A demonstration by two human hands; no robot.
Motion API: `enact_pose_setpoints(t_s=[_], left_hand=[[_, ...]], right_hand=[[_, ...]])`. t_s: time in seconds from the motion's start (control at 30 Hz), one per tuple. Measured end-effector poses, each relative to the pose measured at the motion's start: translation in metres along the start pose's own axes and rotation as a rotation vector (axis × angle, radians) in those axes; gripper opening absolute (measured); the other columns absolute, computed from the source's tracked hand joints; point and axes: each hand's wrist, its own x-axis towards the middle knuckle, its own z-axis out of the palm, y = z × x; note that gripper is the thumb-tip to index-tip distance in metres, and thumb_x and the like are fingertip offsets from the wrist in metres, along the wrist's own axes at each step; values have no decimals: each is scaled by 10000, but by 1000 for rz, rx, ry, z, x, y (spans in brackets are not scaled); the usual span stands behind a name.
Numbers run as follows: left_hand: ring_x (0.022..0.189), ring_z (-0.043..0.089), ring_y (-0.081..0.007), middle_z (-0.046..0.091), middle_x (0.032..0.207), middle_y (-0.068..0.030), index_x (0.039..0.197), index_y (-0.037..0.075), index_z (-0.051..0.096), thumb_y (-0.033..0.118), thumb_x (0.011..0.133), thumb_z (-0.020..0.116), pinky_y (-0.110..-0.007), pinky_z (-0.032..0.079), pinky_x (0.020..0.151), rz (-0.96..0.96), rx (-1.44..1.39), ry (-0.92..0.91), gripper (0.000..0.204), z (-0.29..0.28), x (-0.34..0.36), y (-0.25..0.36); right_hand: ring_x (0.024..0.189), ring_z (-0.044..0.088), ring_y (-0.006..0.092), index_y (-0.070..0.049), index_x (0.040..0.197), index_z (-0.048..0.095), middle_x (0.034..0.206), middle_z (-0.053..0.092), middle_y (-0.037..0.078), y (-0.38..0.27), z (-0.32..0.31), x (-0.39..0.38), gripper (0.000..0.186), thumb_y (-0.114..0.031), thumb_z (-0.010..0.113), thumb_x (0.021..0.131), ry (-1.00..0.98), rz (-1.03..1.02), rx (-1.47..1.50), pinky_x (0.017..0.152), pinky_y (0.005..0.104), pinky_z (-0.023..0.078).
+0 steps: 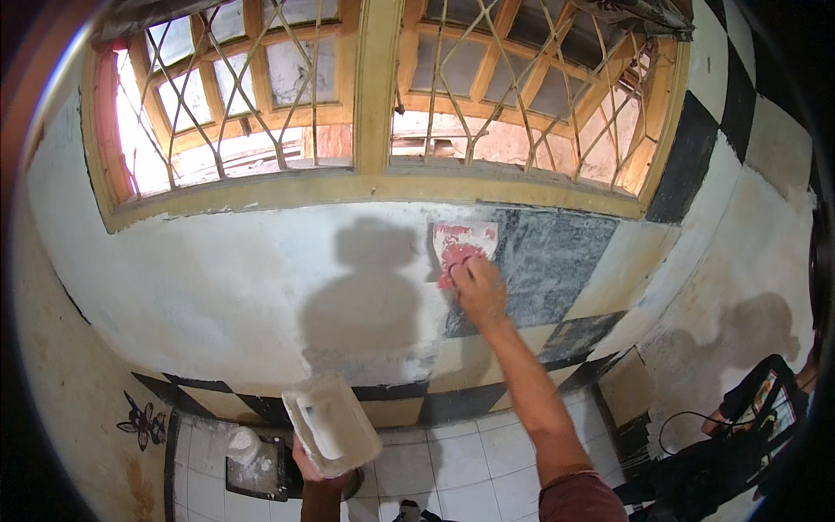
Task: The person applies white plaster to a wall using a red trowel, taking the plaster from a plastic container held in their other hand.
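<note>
My right hand (482, 291) grips a red putty spreader (458, 252), smeared with white, its wide edge up against the wall below the window. White coating covers the wall (217, 278) to the left of the spreader. To its right, dark grey and cream painted squares (552, 252) show through a thin, streaky film. Low in front of me, my left hand (308, 465) holds a white rectangular plastic tub (358, 416) from beneath and its left side. A whitish paste lies in the tub; most of that hand's fingers are hidden behind it.
Above the work is a yellow-framed window (374, 184) with diagonal metal bars and open wooden panes. On the tiled floor (457, 461), a white bucket-like container (243, 445) stands by a dark, white-stained stand (274, 474). At right, another person's arm (809, 378) shows beside a black bag (739, 435) and cable.
</note>
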Motion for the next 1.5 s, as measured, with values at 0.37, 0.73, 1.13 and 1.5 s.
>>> enact_pose_setpoints(t_s=[0.37,0.73,1.13,1.5], left_hand=[[1088,607,-275,592,1241,-83,1324,103,493,389,978,378,-465,513,910,-256,-215,22,463,21,2,4],[1138,579,-310,576,1275,-86,1343,130,491,451,973,348,-501,482,958,-316,-288,-60,510,49,15,-9],[1165,576,-306,578,1304,-77,1359,136,499,463,970,321,-502,471,972,-136,161,-122,538,20,25,4],[1122,602,-309,605,1259,-99,1309,99,535,429,974,341,-493,497,944,-249,-272,47,508,-7,14,79]], right_hand=[[851,601,274,-125,1044,571,920,559,85,35,-28,-4,259,-138,582,786,-101,-23,-87,707,416,502],[831,601,298,-96,1018,585,903,560,102,84,-39,-31,229,-139,576,792,-102,114,-155,694,440,495],[660,531,269,-25,789,524,712,534,154,197,-79,-136,120,-59,638,796,118,840,92,640,375,444],[866,666,367,-36,992,672,910,683,205,26,10,45,271,-131,666,738,186,727,172,767,417,522]])
